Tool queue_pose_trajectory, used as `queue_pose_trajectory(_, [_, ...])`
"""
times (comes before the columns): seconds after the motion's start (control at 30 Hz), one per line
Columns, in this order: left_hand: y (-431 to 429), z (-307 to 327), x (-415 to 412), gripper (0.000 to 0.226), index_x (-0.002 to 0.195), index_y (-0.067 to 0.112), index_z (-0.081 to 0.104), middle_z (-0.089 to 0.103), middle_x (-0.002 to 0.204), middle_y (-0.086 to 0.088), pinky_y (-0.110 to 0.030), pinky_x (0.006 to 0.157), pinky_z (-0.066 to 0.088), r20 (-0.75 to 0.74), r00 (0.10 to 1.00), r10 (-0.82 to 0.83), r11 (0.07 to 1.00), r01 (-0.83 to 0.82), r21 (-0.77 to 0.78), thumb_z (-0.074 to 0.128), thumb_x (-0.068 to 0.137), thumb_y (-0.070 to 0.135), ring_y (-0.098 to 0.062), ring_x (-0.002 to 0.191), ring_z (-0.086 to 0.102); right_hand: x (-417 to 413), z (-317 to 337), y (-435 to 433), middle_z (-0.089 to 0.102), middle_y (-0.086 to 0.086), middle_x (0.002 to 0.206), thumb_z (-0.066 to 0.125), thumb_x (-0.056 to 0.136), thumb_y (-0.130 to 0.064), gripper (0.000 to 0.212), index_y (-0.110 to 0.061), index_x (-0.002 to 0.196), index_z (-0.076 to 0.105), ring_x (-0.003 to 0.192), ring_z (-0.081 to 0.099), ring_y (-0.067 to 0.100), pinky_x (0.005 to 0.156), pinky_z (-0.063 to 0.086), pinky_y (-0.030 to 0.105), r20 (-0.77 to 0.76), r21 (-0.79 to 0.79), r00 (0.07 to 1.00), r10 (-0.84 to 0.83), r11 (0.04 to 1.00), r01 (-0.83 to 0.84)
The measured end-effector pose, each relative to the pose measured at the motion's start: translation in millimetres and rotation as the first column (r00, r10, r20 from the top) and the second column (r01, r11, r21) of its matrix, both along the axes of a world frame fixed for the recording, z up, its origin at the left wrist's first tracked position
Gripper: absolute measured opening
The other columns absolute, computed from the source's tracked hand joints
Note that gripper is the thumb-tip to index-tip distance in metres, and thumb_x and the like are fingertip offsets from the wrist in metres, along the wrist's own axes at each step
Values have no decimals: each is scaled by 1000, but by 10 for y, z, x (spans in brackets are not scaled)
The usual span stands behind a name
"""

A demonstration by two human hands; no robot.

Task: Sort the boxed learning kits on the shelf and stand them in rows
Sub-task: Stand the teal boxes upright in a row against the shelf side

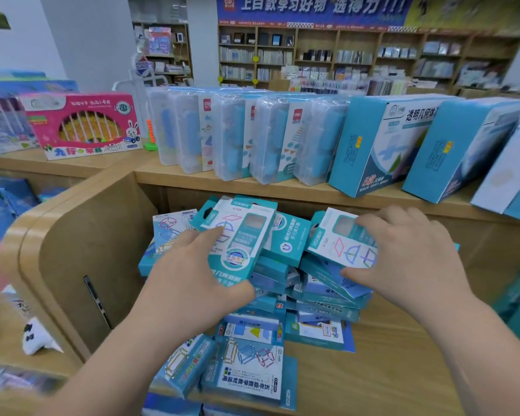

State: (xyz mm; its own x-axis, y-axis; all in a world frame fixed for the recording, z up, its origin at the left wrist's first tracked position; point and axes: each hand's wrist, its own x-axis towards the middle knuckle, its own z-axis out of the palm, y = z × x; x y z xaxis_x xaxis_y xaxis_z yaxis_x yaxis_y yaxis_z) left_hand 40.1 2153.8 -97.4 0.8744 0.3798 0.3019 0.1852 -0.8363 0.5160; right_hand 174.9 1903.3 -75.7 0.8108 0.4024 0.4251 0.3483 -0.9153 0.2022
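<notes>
At mid-frame a teal kit box (240, 235) is gripped, long axis up-frame, by the left hand (192, 265), and a second kit box (339, 244), lying crosswise, by the right hand (409, 253), both atop the heap (321, 307).

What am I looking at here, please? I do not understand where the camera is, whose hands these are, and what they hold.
There is no machine here. One camera sits on a person's head and looks forward and down, so the two arms are that person's own. The left hand grips a teal box. The right hand grips a second teal box of the same kind. Both boxes are at the top of a loose pile of kits on the lower wooden shelf. On the shelf above, clear plastic cases and large blue boxes stand in a row.
</notes>
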Motion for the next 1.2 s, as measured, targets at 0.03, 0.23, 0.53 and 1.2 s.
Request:
queue_pose_trajectory(0.03, [-40,5,2,104,151,33,37,40,129,21,-22,92,44,4,1000,-7,1000,7,-12,58,53,64,2,106,40,-16,-10,8,59,-4,101,75,48,-76,81,-33,115,65,96,52,24,76,42,38,13,-4,1000,-4,1000,4])
queue_pose_trajectory(0.23, [-138,-63,49,102,151,30,38,44,126,16,-27,94,49,-13,999,-29,999,29,-26,59,56,62,-6,112,50,-69,-64,-127,57,-2,100,78,46,-75,83,-31,115,64,95,52,25,76,41,38,39,41,995,-89,995,87])
queue_pose_trajectory(0.53, [-245,-85,-78,102,149,32,39,43,135,19,-22,93,39,62,998,-17,1000,16,10,56,52,62,7,109,35,-73,-114,-398,55,0,119,71,52,-80,110,-20,142,50,111,51,25,87,47,39,-127,280,991,-47,956,82])
queue_pose_trajectory(1.2, [-2516,-452,50,122,154,38,26,46,133,26,-11,95,37,77,966,-246,935,257,-243,65,40,59,11,117,45,-324,-722,-2605,56,-22,112,85,46,-65,77,-44,109,46,102,55,-2,80,51,30,-327,808,921,213,569,155])
